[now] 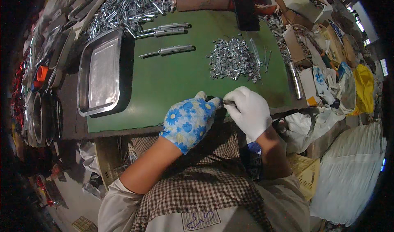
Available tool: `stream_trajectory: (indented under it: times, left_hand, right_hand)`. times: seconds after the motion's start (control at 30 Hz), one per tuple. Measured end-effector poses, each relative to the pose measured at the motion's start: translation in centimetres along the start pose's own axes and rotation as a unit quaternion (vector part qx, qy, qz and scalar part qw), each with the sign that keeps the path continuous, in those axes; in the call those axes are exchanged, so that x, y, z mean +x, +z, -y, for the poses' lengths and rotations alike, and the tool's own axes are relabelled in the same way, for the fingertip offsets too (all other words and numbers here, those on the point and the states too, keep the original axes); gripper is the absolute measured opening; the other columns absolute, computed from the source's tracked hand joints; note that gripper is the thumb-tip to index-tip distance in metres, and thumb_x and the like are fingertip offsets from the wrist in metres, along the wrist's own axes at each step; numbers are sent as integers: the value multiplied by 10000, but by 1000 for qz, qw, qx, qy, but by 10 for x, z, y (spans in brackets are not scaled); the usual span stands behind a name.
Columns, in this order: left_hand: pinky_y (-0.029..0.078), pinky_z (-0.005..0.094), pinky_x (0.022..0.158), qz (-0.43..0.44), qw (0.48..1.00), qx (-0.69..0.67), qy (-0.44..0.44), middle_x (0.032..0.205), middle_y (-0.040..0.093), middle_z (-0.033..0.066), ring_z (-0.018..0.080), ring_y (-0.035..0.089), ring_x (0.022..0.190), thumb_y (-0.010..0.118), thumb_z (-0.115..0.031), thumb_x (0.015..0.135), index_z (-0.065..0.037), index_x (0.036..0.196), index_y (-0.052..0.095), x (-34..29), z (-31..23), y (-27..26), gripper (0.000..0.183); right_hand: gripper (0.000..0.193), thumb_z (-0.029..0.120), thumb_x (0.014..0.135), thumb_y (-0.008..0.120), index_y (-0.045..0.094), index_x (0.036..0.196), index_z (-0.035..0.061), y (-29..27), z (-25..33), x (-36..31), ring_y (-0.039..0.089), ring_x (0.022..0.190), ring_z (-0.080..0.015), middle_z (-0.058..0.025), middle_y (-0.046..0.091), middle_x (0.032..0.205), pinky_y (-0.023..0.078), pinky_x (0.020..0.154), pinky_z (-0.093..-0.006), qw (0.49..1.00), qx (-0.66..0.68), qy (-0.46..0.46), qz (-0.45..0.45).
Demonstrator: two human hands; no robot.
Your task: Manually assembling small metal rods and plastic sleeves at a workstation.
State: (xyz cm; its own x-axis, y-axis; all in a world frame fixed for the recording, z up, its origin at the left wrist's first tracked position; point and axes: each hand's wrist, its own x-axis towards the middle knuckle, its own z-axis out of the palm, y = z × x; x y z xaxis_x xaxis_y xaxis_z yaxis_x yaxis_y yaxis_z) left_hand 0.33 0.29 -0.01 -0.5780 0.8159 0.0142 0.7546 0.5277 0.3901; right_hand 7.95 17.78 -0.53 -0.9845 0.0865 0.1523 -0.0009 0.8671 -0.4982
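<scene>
My left hand point(188, 122), in a white glove with blue flowers, is closed near the table's front edge. Its fingers hide whatever lies inside them. Close against its fingertips, my right hand point(249, 112) in a plain white glove pinches a small dark metal piece point(229, 103), mostly covered by the fingers. Beyond the hands lies a heap of small metal parts point(232, 58) on the green mat point(180, 82). Several thin metal pins point(255, 53) rest at its right side. Farther left, three metal cylinders with thin rods point(168, 50) lie on the mat.
A metal tray point(100, 74) stands at the left, partly on the mat. Behind it is a large pile of metal tubes point(127, 10). A red box of small parts point(203, 2) sits at the back. One metal cylinder point(295, 81) lies by the right edge, near a yellow bag point(364, 88).
</scene>
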Motion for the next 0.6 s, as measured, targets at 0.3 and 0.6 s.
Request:
stream_trajectory:
  times: [0.3, 0.6]
  left_hand:
    - [518, 412, 608, 53, 998, 19, 11, 931, 580, 140, 305, 645, 760, 552, -174, 869, -171, 1227, 559, 2, 0, -1, 358]
    - [529, 413, 628, 54, 998, 38, 25, 926, 604, 155, 304, 662, 771, 520, -164, 875, -156, 1227, 557, 4, -2, -5, 354]
  right_hand:
    - [141, 131, 777, 689, 601, 849, 48, -3, -5, 4, 606, 798, -303, -121, 593, 826, 478, 700, -378, 990, 101, 77, 60]
    - [148, 191, 872, 595, 543, 819, 63, 7, -3, 10, 465, 600, -165, -42, 490, 764, 382, 543, -277, 842, 520, 80, -123]
